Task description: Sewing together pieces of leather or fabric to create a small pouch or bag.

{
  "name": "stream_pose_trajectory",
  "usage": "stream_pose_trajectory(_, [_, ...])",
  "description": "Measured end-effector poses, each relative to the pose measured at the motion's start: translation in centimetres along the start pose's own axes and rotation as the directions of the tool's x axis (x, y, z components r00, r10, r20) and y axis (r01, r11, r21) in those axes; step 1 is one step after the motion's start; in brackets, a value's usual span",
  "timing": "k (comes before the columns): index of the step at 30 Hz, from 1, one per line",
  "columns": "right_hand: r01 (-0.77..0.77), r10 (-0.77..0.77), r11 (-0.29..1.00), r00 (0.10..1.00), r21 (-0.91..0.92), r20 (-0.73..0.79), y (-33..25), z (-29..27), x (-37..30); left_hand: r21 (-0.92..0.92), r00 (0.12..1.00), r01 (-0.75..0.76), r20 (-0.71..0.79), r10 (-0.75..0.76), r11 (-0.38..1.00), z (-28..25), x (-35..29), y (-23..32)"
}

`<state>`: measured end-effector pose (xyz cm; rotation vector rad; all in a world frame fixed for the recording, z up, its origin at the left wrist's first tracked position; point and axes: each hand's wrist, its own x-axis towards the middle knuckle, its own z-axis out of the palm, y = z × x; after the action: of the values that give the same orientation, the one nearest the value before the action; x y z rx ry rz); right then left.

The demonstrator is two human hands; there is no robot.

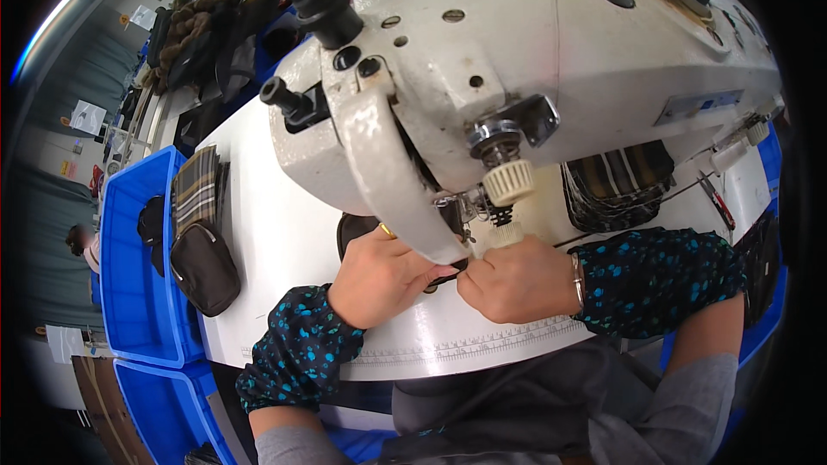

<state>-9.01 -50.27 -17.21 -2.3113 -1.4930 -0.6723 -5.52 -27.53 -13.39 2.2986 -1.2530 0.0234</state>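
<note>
White table (pixel 276 241): both hands (pixel 379 280) (pixel 517 280) press dark piece (pixel 353 228) under sewing machine (pixel 517 60).

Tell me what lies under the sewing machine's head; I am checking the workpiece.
Under the sewing machine, a dark piece shows beside the left hand. The right hand sits close by. The needle and stitch point are hidden by the machine's arm.
</note>
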Motion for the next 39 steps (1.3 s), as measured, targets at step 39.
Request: stream_pose_trajectory(39, [-0.270,0.270,0.963,0.956,0.021,-0.115,2.8,1.4,-0.5,-0.227,0.962,0.264,0.137,-0.238,0.937,-0.8,2.0,-3.3])
